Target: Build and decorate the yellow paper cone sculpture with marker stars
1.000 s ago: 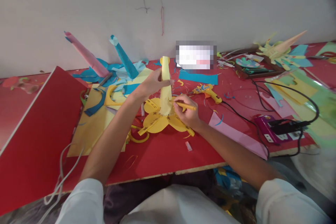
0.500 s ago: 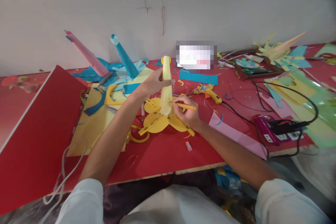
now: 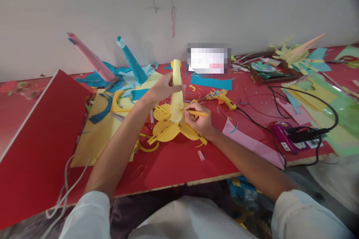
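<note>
A pale yellow paper tube (image 3: pixel 177 99) stands upright on a yellow petal-shaped paper base (image 3: pixel 165 130) with dark markings. My left hand (image 3: pixel 166 89) is wrapped round the tube's upper part, thumb across its front. Between the fingers of my right hand (image 3: pixel 198 120) is a yellow pen (image 3: pixel 198 113), its tip at the lower right side of the tube, beside small dark marks. A yellow hot glue gun (image 3: pixel 223 98) lies right of the tube.
A pink paper cone (image 3: pixel 91 56) and a blue one (image 3: pixel 131 61) stand at the back left. Yellow-handled scissors (image 3: pixel 148 145) lie before the base. Pink paper (image 3: pixel 252 143), a purple box (image 3: pixel 283 138) and black cables are on the right. A red board (image 3: pixel 42 142) stands left.
The view has shifted very slightly, moving everything a little left. Both hands keep their hold, and the pen tip stays at the tube.
</note>
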`<state>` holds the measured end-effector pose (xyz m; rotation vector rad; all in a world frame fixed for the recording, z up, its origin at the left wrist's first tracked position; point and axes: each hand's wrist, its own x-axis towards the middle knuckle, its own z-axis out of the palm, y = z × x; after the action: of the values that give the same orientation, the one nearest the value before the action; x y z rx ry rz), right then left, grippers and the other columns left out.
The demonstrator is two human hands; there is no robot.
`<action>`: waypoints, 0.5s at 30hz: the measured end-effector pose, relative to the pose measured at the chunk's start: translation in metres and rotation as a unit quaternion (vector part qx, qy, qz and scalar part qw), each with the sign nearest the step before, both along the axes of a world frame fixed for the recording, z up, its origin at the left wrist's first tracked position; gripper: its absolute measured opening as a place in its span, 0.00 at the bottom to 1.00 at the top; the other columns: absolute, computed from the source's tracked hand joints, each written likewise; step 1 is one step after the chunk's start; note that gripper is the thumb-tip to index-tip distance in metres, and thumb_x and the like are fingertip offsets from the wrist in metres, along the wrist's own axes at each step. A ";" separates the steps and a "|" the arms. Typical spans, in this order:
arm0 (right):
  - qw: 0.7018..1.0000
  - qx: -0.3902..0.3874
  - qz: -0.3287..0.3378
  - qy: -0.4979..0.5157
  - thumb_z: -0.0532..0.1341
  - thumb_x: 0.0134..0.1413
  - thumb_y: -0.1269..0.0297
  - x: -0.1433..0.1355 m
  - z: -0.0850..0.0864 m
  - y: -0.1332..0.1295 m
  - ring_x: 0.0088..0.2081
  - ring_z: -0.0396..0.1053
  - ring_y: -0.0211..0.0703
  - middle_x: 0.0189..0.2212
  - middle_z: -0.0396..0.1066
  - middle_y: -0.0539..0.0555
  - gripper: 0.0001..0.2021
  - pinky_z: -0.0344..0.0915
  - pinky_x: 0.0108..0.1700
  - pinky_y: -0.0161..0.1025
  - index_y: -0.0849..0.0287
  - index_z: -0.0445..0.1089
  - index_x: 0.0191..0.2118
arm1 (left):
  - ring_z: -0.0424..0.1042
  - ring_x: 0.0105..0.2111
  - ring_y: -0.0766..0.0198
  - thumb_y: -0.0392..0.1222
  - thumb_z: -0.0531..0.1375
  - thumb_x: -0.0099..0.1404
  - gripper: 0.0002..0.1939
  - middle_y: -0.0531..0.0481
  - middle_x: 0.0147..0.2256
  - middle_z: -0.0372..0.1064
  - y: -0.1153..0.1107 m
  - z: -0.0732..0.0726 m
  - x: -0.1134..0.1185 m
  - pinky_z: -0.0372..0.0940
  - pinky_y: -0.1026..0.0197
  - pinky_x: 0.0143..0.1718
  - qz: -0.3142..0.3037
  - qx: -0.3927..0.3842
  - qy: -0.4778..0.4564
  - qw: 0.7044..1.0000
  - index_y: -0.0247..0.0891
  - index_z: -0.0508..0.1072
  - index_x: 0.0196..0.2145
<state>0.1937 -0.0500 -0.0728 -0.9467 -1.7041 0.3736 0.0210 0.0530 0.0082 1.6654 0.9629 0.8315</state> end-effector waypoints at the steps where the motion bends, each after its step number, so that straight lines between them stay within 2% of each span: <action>1: 1.000 -0.002 0.002 0.001 0.61 0.62 0.65 0.000 0.000 0.000 0.28 0.68 0.37 0.28 0.72 0.49 0.02 0.66 0.31 0.37 0.54 0.68 0.36 | 0.74 0.36 0.58 0.46 0.74 0.56 0.21 0.52 0.29 0.67 0.000 0.000 0.000 0.68 0.56 0.35 -0.001 -0.001 -0.002 1.000 0.40 0.69 0.40; 5: 1.000 0.005 0.025 -0.010 0.62 0.61 0.65 0.001 0.000 0.000 0.28 0.69 0.38 0.29 0.73 0.49 0.01 0.67 0.32 0.38 0.54 0.69 0.37 | 0.74 0.36 0.57 0.45 0.74 0.56 0.20 0.51 0.30 0.68 0.000 -0.001 0.000 0.69 0.56 0.35 0.000 -0.007 -0.005 1.000 0.40 0.68 0.38; 11: 0.999 -0.011 0.030 -0.029 0.61 0.62 0.63 0.001 -0.002 -0.001 0.29 0.70 0.39 0.28 0.73 0.49 0.03 0.67 0.32 0.38 0.53 0.69 0.36 | 0.74 0.36 0.57 0.45 0.75 0.56 0.21 0.52 0.29 0.67 -0.001 0.000 0.000 0.68 0.56 0.35 0.005 -0.008 -0.005 1.000 0.40 0.68 0.38; 15: 0.999 0.002 0.025 -0.044 0.60 0.62 0.63 0.002 -0.002 -0.001 0.29 0.70 0.39 0.28 0.74 0.49 0.03 0.67 0.33 0.37 0.54 0.69 0.36 | 0.73 0.35 0.58 0.42 0.74 0.57 0.18 0.52 0.29 0.67 0.000 0.000 0.000 0.67 0.56 0.36 0.008 -0.005 -0.005 1.000 0.39 0.67 0.36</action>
<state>0.1953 -0.0507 -0.0748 -0.9304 -1.8103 0.3657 0.0210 0.0525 0.0080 1.6449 0.9741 0.8438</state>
